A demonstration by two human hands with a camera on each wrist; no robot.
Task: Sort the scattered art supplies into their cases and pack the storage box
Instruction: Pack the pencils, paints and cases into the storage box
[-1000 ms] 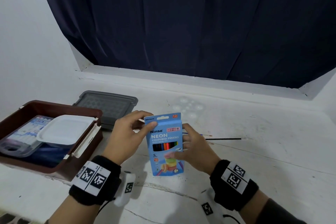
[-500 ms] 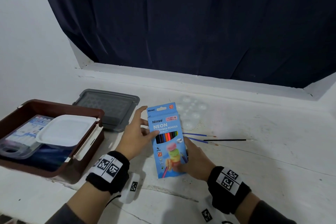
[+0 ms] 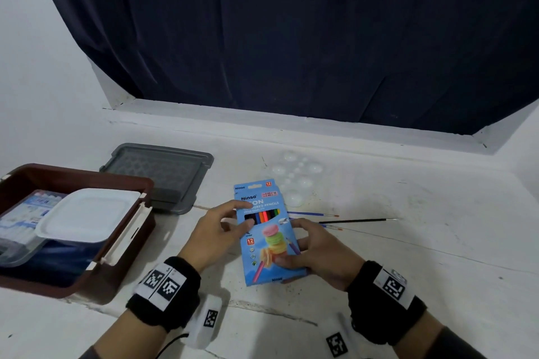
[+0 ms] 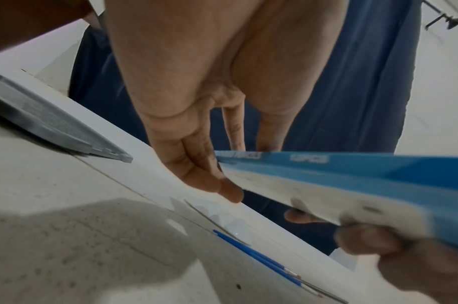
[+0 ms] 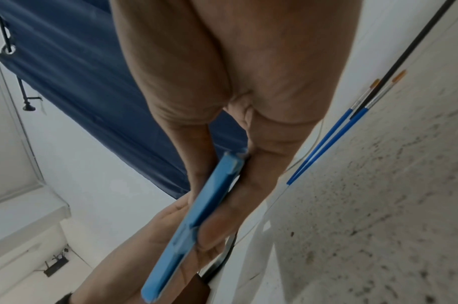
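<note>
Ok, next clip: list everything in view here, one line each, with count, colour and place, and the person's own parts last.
Blue cardboard box of coloured pencils: one, held over the table between both hands.
Thin paintbrushes: three, two blue-handled and one black-handled, on the table right of the box.
Clear plastic paint palette: one, on the table beyond the brushes.
Brown plastic storage box: one, open, at the left.
White lidded plastic container: one, inside the storage box.
Grey plastic lid: one, flat, behind the storage box.
Dark blue curtain: one, behind the table.
White table: one.
Left hand: pinches the box's left edge.
Right hand: grips its lower right.
</note>
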